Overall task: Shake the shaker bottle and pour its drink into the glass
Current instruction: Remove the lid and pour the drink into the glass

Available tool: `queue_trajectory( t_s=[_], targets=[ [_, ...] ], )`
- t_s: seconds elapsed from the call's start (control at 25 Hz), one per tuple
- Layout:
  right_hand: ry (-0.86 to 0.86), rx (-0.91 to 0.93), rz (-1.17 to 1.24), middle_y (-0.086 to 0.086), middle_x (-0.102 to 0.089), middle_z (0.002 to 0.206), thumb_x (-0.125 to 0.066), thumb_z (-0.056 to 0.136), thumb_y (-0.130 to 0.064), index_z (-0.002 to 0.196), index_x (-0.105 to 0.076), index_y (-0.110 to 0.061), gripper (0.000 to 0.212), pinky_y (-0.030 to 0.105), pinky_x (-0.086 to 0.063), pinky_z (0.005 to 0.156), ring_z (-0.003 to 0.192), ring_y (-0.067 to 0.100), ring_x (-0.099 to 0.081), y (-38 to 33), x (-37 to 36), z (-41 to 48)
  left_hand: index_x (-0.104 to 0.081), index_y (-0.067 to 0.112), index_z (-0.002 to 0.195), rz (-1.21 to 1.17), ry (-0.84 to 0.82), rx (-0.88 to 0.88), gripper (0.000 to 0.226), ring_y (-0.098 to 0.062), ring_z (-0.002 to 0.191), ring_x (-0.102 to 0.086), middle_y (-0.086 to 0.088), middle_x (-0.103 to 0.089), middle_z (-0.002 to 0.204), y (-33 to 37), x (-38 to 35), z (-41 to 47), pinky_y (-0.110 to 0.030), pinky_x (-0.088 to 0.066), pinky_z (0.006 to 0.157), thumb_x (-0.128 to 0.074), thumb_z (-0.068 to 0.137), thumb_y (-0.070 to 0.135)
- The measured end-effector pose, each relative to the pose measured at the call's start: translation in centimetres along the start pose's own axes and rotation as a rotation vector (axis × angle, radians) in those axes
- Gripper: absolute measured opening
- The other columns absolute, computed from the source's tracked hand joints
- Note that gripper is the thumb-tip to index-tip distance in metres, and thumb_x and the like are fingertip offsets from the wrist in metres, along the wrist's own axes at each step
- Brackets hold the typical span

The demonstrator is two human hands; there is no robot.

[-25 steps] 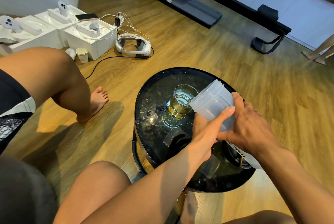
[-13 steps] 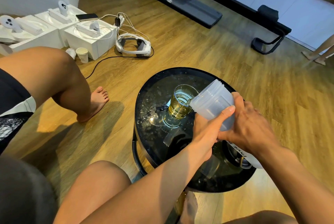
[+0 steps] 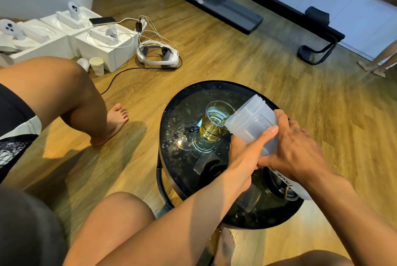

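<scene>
The shaker bottle [image 3: 251, 124] is tipped above the round black bench [image 3: 171, 158], its open mouth at the rim of the glass [image 3: 212, 124] on its left, which holds yellow drink. The left hand [image 3: 245, 154] grips it from below with the thumb along its side. The right hand [image 3: 296, 154] wraps its lower end.

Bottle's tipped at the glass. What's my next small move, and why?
Probably tilt the bottle slightly steeper, mouth kept over the glass. The left hand and right hand grip it; the glass has room left, and the bottle's visible part looks empty.
</scene>
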State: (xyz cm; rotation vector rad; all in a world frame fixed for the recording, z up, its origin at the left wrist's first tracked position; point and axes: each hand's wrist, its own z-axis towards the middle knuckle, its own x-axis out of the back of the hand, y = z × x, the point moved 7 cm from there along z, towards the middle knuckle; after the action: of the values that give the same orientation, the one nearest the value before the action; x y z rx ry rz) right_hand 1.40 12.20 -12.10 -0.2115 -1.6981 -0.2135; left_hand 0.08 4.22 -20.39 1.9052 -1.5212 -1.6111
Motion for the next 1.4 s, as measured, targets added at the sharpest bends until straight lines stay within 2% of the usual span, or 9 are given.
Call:
queue_trajectory(
  t_s=[0.36, 0.56, 0.72, 0.92, 1.4],
  targets=[
    [-0.005, -0.004, -0.007, 0.012, -0.046, 0.119, -0.078, 0.056, -0.055, 0.145, -0.01, -0.023, 0.116, 0.047, -0.048, 0.08, 0.107, 0.039, -0.051, 0.05, -0.05, 0.11, -0.063, 0.027, 0.122, 0.007, 0.003, 0.012, 0.047, -0.019, 0.098, -0.073, -0.003, -0.076, 0.11, 0.21, -0.05, -0.27, -0.051, -0.059, 0.088, -0.082, 0.08, 0.033],
    [-0.002, -0.004, -0.001, 0.012, -0.046, 0.12, -0.078, 0.055, -0.054, 0.144, -0.011, -0.023, 0.116, 0.046, -0.048, 0.078, 0.106, 0.038, -0.051, 0.07, -0.04, 0.11, -0.067, 0.029, 0.114, -0.002, -0.002, 0.018, 0.037, -0.017, 0.096, -0.074, -0.001, -0.077, 0.107, 0.15, -0.06, -0.22, -0.046, -0.059, 0.085, -0.082, 0.08, 0.033],
    [0.004, 0.003, -0.001, 0.012, -0.047, 0.119, -0.079, 0.056, -0.054, 0.144, -0.011, -0.023, 0.115, 0.047, -0.049, 0.08, 0.106, 0.038, -0.051, 0.03, -0.02, 0.13, -0.065, 0.03, 0.117, 0.004, 0.005, 0.016, 0.04, -0.017, 0.098, -0.073, -0.001, -0.076, 0.109, 0.12, -0.03, -0.19, -0.048, -0.059, 0.087, -0.082, 0.08, 0.034],
    [0.006, 0.001, -0.001, 0.012, -0.047, 0.119, -0.078, 0.055, -0.054, 0.144, -0.012, -0.023, 0.116, 0.047, -0.049, 0.08, 0.106, 0.038, -0.051, 0.1, -0.01, 0.23, -0.067, 0.031, 0.105, -0.017, 0.0, 0.021, 0.028, -0.013, 0.091, -0.073, 0.002, -0.077, 0.103, 0.15, -0.1, -0.21, -0.047, -0.058, 0.087, -0.082, 0.081, 0.032],
    [-0.002, -0.006, -0.008, 0.013, -0.046, 0.121, -0.079, 0.055, -0.054, 0.145, -0.01, -0.023, 0.118, 0.048, -0.047, 0.082, 0.109, 0.039, -0.05, 0.1, -0.02, 0.24, -0.066, 0.026, 0.121, -0.001, 0.009, 0.02, 0.044, -0.02, 0.1, -0.073, -0.002, -0.077, 0.111, 0.16, -0.15, -0.25, -0.05, -0.059, 0.088, -0.081, 0.081, 0.033]
  ],
)
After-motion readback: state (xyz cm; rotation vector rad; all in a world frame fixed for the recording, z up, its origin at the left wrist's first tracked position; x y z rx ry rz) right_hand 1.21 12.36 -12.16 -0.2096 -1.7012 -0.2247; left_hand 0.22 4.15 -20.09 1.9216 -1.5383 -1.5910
